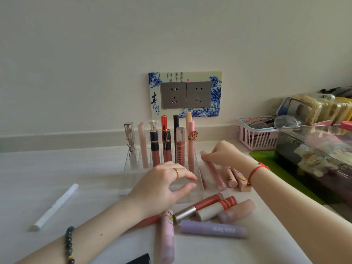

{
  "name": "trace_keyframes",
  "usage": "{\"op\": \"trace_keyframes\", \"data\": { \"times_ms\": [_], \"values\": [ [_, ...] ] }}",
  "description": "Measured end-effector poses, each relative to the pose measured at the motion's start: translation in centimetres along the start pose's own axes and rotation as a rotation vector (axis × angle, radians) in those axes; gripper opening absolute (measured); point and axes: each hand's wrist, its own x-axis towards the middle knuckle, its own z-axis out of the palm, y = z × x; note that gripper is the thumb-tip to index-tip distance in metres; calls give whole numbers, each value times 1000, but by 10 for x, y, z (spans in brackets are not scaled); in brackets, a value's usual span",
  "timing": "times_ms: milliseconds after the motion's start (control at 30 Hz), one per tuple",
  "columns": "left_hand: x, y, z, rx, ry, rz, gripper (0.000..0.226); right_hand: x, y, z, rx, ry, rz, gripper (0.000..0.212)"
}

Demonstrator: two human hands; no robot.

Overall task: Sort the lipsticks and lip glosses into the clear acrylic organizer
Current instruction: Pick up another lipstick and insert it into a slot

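Across the lower frame, the white table (57, 168) carried everything. Right edge: a clear lidded box (314, 149) and a pink basket (257, 138), both off-task, with the box cut off by the frame.

Centre: the clear acrylic organizer (131, 180). Its back rows held the upright tubes (165, 143) and the front cells looked unfilled. Tall ones at the back probably keep the front reachable.

The left hand (163, 185) sat over the organizer's front right part, fingers curved, thumb and index apart. My read: it was steadying the light tray against tipping. With clear walls I couldn't tell if it pinched a wall or just hovered.

The right hand (226, 153), just right of the organizer, pinched the top end of a pink gloss tube (214, 174) lying flat beside the organizer's wall. The end grip was likely meant to swing it upright for a slot. Two short pink tubes (233, 178) lay next to it.

Lower centre: unsorted tubes touching each other, including a purple tube (213, 229). Roughly half done, judging by that.

Hard to make out:
- the cell dividers under the left hand
- a reddish tube mostly hidden under the left wrist
- a dark object (141, 260) cut by the bottom edge
- a white stick (57, 204) at lower left, pen or cosmetic unclear
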Motion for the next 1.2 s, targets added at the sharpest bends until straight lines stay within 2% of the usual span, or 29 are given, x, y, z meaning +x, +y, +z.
{"op": "trace_keyframes", "data": {
  "times_ms": [200,400,500,567,667,800,933,1100,1200],
  "values": [
    [-8,-10,-10,-103,80,-100,13,-18,-4,-34,192,61,-92,42],
    [-7,-12,-20,-251,134,-156,18,-60,-39,-76,426,276,-265,18],
    [-4,-13,-27,-327,182,-170,19,-75,-64,-87,569,277,-393,8],
    [-2,-14,-33,-342,212,-149,32,-82,-82,-86,625,263,-459,7],
    [2,-16,-47,-349,253,-134,35,-86,-109,-76,691,261,-511,10],
    [5,-26,-66,-377,324,-171,27,-82,-136,-56,722,269,-527,13],
    [5,-40,-77,-420,375,-210,31,-73,-153,-38,725,291,-522,12],
    [0,-61,-80,-429,366,-260,21,-67,-161,-22,648,325,-561,21],
    [-2,-70,-79,-405,332,-309,11,-64,-160,-18,585,296,-609,18]
  ]
}}
